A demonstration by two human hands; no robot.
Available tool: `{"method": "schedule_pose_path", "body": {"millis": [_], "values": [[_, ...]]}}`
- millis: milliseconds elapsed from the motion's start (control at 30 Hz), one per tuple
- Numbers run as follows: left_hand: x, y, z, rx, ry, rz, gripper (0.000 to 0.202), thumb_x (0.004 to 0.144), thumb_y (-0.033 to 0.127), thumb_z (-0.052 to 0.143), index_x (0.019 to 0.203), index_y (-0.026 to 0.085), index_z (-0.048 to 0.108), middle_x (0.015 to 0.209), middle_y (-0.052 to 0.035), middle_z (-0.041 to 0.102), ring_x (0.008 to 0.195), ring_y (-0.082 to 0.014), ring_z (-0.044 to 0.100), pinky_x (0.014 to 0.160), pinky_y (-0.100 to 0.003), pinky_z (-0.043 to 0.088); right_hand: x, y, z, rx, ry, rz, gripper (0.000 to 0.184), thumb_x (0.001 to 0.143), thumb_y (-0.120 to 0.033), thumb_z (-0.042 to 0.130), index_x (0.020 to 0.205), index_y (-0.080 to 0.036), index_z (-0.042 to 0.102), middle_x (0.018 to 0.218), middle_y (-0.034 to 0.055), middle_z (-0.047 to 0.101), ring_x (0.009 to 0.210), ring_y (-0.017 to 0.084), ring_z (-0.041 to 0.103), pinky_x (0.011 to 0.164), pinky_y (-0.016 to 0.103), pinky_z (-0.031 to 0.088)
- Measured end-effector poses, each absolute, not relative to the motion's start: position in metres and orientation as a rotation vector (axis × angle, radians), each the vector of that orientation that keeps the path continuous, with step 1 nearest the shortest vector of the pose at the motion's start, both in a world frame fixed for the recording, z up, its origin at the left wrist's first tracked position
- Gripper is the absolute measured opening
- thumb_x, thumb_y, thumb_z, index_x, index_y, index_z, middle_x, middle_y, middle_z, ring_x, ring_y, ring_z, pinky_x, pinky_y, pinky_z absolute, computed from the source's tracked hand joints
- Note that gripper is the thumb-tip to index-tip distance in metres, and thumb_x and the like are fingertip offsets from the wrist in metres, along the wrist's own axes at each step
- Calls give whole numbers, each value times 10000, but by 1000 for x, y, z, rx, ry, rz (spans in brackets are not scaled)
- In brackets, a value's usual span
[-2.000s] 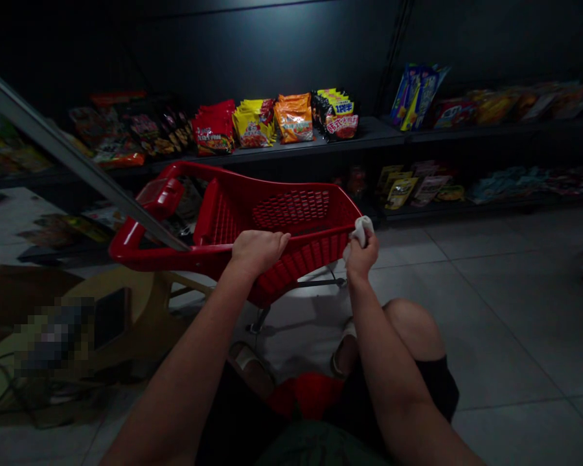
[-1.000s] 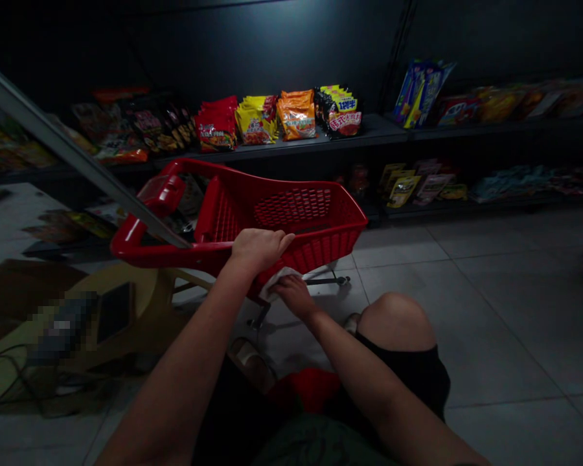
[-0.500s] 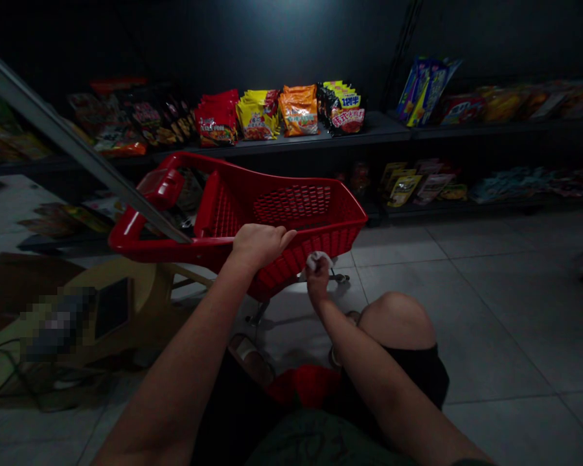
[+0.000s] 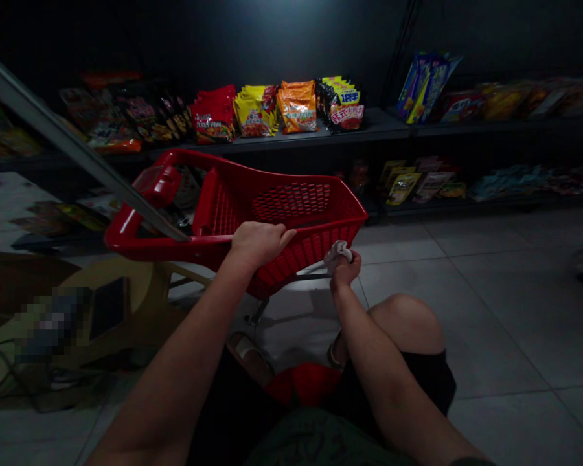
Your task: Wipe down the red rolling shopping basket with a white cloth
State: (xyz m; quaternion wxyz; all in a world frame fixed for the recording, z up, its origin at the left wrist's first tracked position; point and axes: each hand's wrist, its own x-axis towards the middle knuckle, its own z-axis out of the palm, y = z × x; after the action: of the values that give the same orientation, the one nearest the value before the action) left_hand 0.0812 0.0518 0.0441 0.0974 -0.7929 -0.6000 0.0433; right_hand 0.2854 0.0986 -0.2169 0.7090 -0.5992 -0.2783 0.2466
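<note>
- Red shopping cart (image 4: pixel 243 194): stands before the snack shelf (image 4: pixel 386 126), handle end at left, front end at right.
- Left hand (image 4: pixel 261 243): closed over the cart's near rim, position unchanged over the last second.
- Right hand (image 4: pixel 346 268): gripping a white cloth (image 4: pixel 337 252), shifted rightward along the slatted side within the last half second; work now sits near the front end. Poor light; cloth-to-slat contact unconfirmed.
</note>
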Motion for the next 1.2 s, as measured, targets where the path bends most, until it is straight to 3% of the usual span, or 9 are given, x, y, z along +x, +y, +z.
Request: {"method": "schedule_pose_path", "body": {"millis": [133, 400, 667, 833, 933, 1033, 1133, 1200], "values": [[89, 50, 45, -2367, -1762, 116, 725, 980, 601, 119, 1038, 201, 721, 932, -135, 761, 882, -308, 717, 759, -381, 466, 269, 98, -220, -1295, -510, 620, 325, 734, -288, 458, 1048, -217, 418, 890, -17, 540, 749, 115, 520, 740, 263, 466], [94, 49, 42, -2384, -1749, 77, 630, 1010, 498, 173, 1071, 187, 718, 973, -136, 763, 917, -281, 712, 771, -355, 450, 166, 36, -227, -1140, -801, 1057, 300, 644, -347, 685, 868, -206, 545, 797, -16, 604, 710, 123, 537, 682, 238, 472], [97, 48, 47, -2365, -1763, 120, 602, 1007, 497, 190, 1046, 197, 711, 940, -125, 765, 895, -280, 721, 754, -350, 465, 133, -7, -218, -994, -999, 1502, 270, 654, -291, 724, 876, -199, 600, 806, -23, 646, 739, 136, 580, 701, 242, 489], [100, 48, 47, -2368, -1753, 122, 551, 1008, 499, 196, 1139, 220, 653, 922, -110, 762, 856, -278, 725, 731, -350, 475, 129, -2, -149, -885, -848, 1354, 391, 734, -293, 685, 1101, -216, 573, 1017, 2, 671, 878, 165, 613, 814, 288, 520], [100, 48, 53, -2409, -1793, 56, 492, 1011, 497, 205, 1237, 274, 582, 1032, -70, 756, 870, -264, 724, 704, -334, 477, 141, 9, -127, -845, -921, 1201, 353, 769, -260, 642, 1111, -220, 565, 1043, 9, 651, 927, 171, 599, 856, 299, 507], [91, 42, 62, -2390, -1804, -12, 484, 1020, 461, 189, 1199, 269, 595, 1119, -61, 734, 935, -250, 711, 735, -327, 476, 151, 9, -148, -929, -1236, 1102, 302, 700, -157, 631, 996, -218, 629, 1015, 17, 639, 948, 192, 582, 893, 330, 485], [73, 28, 66, -2239, -1729, 53, 503, 1018, 425, 217, 1007, 199, 667, 995, -112, 745, 949, -287, 700, 810, -375, 466, 152, 3, -179, -1013, -1533, 1151, 277, 634, -76, 594, 862, -210, 679, 921, 22, 653, 928, 215, 591, 908, 367, 472], [59, 18, 65, -2191, -1705, 115, 490, 1015, 406, 235, 981, 203, 680, 932, -119, 747, 902, -301, 705, 774, -387, 467, 150, 0, -180, -1044, -1530, 1186, 263, 644, -73, 588, 842, -210, 694, 886, 22, 664, 909, 219, 602, 912, 379, 472]]}}
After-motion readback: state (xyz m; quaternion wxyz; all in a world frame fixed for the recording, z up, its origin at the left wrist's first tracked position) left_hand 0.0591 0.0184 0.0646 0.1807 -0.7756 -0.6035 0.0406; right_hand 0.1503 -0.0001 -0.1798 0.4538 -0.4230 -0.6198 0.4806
